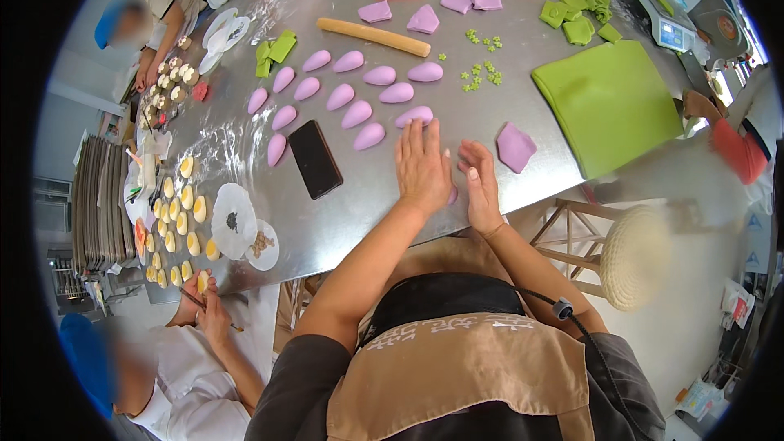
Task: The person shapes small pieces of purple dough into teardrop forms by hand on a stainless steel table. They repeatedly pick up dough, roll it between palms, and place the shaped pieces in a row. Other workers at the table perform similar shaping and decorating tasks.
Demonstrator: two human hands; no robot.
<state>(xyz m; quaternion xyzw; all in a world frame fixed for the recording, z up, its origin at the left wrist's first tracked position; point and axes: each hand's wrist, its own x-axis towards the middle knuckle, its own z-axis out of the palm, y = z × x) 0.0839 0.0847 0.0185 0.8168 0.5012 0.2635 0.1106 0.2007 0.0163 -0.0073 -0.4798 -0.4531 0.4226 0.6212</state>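
Note:
My left hand (423,170) lies palm down over the steel table with its fingers stretched out. Its fingertips reach the lower edge of a smooth lilac dough teardrop (415,115). A bit of lilac dough (452,194) shows beside the left palm, mostly hidden by the hand. Close by on the right, my right hand (482,184) is turned on its side, fingers loosely bent and apart, with nothing visible in them. Several more lilac teardrops (356,113) lie in loose rows beyond and left of my hands. A flat lilac dough piece (516,147) rests right of my right hand.
A black phone (315,159) lies left of my hands. Beyond are a wooden rolling pin (373,37) and small green cutouts (482,73). A green dough sheet (608,106) covers the right side, with a scale (671,33) behind. A co-worker's hand (214,318) holds an egg-shaped piece; a stool (633,257) stands right.

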